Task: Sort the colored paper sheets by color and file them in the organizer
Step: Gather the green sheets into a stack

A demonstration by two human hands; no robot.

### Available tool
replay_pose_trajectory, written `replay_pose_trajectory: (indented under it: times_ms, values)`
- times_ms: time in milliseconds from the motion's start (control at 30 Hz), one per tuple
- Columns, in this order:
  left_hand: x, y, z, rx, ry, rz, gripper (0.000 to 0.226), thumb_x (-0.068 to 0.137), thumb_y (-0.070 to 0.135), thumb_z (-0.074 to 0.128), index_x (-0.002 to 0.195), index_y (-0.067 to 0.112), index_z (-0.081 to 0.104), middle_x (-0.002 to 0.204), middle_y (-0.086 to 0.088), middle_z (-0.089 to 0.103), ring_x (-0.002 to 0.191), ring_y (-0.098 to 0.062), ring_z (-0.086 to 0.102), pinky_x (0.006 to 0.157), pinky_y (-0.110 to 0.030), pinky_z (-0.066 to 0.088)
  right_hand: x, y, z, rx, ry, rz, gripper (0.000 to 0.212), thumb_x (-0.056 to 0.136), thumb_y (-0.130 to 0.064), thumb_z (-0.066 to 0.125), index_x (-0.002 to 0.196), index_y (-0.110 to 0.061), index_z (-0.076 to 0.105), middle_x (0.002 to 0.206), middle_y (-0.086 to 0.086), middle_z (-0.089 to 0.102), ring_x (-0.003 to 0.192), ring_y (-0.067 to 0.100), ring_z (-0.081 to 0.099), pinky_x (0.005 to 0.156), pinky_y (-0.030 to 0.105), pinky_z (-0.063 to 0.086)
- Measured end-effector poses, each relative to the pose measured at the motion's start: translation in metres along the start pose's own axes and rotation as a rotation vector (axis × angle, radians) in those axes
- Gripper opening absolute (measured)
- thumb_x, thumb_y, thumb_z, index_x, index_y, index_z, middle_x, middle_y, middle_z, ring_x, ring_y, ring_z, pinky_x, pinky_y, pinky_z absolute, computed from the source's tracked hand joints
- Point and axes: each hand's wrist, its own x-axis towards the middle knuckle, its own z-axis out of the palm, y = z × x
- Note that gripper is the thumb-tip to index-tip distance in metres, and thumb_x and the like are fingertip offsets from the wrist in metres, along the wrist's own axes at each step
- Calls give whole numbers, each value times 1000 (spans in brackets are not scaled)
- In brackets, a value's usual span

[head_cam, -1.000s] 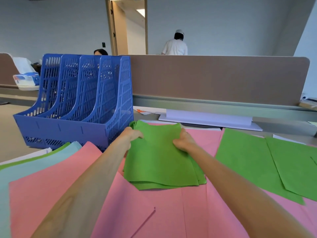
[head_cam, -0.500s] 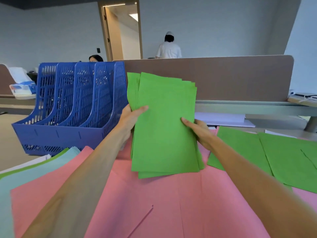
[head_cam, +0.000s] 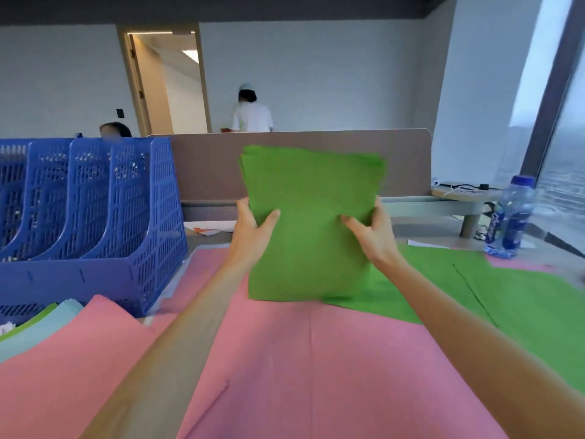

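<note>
A stack of green sheets (head_cam: 311,217) stands upright above the desk, its lower edge near the pink paper. My left hand (head_cam: 253,231) grips its left edge, thumb on the front. My right hand (head_cam: 375,234) grips the right edge the same way. The blue organizer (head_cam: 95,223) with several upright slots stands to the left of the stack, apart from it. Pink sheets (head_cam: 285,359) cover the desk in front of me. More green sheets (head_cam: 506,299) lie flat at the right. Light blue and green sheets (head_cam: 38,324) peek out at the lower left.
A brown desk divider (head_cam: 205,163) runs behind the stack. A water bottle (head_cam: 508,217) stands at the right near the window. White papers (head_cam: 210,226) lie behind the organizer. Two people are in the background beyond the divider.
Both hands lifted the green stack off the pink sheets, stood it upright, then carried it a little to the right. The view swung right, showing the bottle.
</note>
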Motion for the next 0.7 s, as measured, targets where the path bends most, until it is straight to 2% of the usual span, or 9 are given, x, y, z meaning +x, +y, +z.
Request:
replay_pose_trajectory:
  times_ms: [33,100,200,300,400,500,567,633,700]
  values:
    - [-6,-12,8,40,-37,-58,49,90,27,64,129,15,38,118,6,58,114,-18,57,97,-30,43,-10,9,-3,-40,6,24,39,82,-4,68,116,-14,52,103,-6,64,86,-4,61,76,7,49]
    - [-18,-27,18,126,-66,-115,41,91,22,63,126,12,43,112,4,57,114,-20,56,86,-23,39,-24,22,-7,-121,14,43,40,82,1,67,119,-10,56,107,-1,65,93,7,63,88,20,52]
    - [-24,-13,26,152,3,-34,30,94,18,58,120,10,47,112,-5,61,101,-21,57,77,-23,37,-19,18,-17,-209,38,38,36,84,-5,67,119,-11,61,107,-3,67,100,14,64,94,37,51]
    - [-12,20,36,91,14,96,22,93,18,59,111,14,46,104,0,59,90,-17,53,73,-23,36,3,-4,-39,-211,109,-17,34,86,-10,64,120,-12,60,109,-3,69,99,12,66,93,35,53]
    - [1,39,59,-14,-170,86,35,89,22,65,114,22,42,113,7,61,103,-12,59,89,-32,47,21,-20,-71,-214,215,-32,31,89,-10,62,120,-12,57,109,-4,67,99,11,65,94,30,51]
    - [-2,31,94,5,-265,43,38,91,17,62,124,20,43,121,10,56,112,-12,55,102,-35,42,14,-14,-95,-229,251,47,38,90,-13,62,126,-13,53,113,-8,62,100,8,61,93,25,49]
    - [-13,17,118,54,-283,-20,34,94,15,59,124,16,43,114,7,55,105,-14,54,92,-29,44,-1,7,-106,-278,207,146,46,89,-15,64,132,-14,48,116,-10,57,103,6,56,92,22,43]
    - [-23,-1,138,98,-343,-95,26,93,14,57,114,17,42,106,0,59,93,-19,58,74,-28,46,-13,32,-118,-377,146,226,50,87,-9,65,134,-13,48,122,-5,59,103,11,59,91,27,48]
    - [-25,-7,155,113,-435,-134,29,94,17,57,117,17,39,111,-3,60,96,-23,60,81,-32,49,-13,47,-133,-413,144,307,50,85,1,59,132,-12,48,120,4,63,92,16,65,79,34,57]
